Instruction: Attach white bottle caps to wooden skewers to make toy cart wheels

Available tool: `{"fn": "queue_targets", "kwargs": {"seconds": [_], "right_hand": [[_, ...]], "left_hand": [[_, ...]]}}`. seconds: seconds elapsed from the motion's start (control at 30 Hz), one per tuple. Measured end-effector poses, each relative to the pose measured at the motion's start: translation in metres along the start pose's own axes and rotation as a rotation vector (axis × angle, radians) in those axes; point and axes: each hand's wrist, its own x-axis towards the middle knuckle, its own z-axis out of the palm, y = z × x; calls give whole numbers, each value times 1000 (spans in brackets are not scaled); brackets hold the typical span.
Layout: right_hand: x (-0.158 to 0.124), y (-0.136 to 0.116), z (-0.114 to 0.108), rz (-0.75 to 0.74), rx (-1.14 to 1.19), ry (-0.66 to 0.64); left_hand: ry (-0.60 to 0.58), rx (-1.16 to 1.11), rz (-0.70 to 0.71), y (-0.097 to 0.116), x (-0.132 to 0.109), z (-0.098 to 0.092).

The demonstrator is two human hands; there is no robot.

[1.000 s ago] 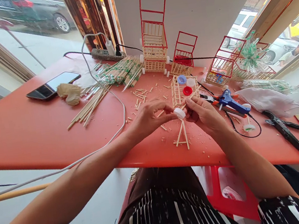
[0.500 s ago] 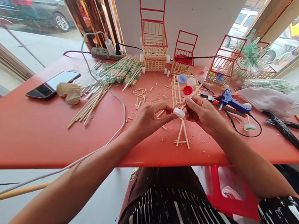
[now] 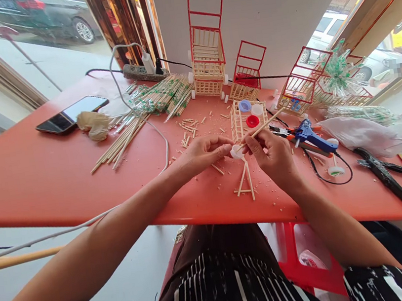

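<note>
My left hand (image 3: 210,151) pinches a white bottle cap (image 3: 236,152) between thumb and fingers, its hollow side turned toward me. My right hand (image 3: 269,150) grips a thin wooden stick (image 3: 268,122), whose lower end meets the cap; whether it is inside the rim I cannot tell. Just below the cap, several short sticks (image 3: 243,183) lie in a triangle on the table. Beyond my hands stands a small slatted stick frame (image 3: 236,121). Near its top sit a blue cap (image 3: 244,106), a pale cap (image 3: 256,110) and a red cap (image 3: 253,121).
A blue glue gun (image 3: 313,137) and black-handled cutters (image 3: 390,181) lie to the right on the orange table (image 3: 60,185). Bundled sticks (image 3: 164,98), a phone (image 3: 71,114) and a white cable (image 3: 167,147) are at left. Small stick carts with red handles (image 3: 208,57) stand at the back.
The white cap has turned so its hollow side faces me, and it sits slightly further left. The stick in my right hand now reaches further up and right, its lower end at the cap.
</note>
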Motion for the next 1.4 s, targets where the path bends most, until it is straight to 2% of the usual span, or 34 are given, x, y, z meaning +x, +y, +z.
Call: {"fn": "queue_targets", "kwargs": {"seconds": [0.2, 0.43, 0.73, 1.0, 1.27, 1.4], "right_hand": [[-1, 1, 1, -67, -86, -28], [-3, 2, 1, -150, -143, -61], [-3, 3, 2, -166, -152, -116], [-2, 4, 2, -200, -150, -112], [-2, 3, 4, -201, -130, -119], [-2, 3, 4, -221, -130, -126]], "left_hand": [[-10, -97, -82, 0, -1, -3], [-19, -108, -73, -7, 1, -4], [-34, -132, -140, 11, -7, 1], [27, -182, -141, -8, 2, -1], [48, -120, -144, 8, -8, 3], [46, -106, -130, 5, -8, 3]]}}
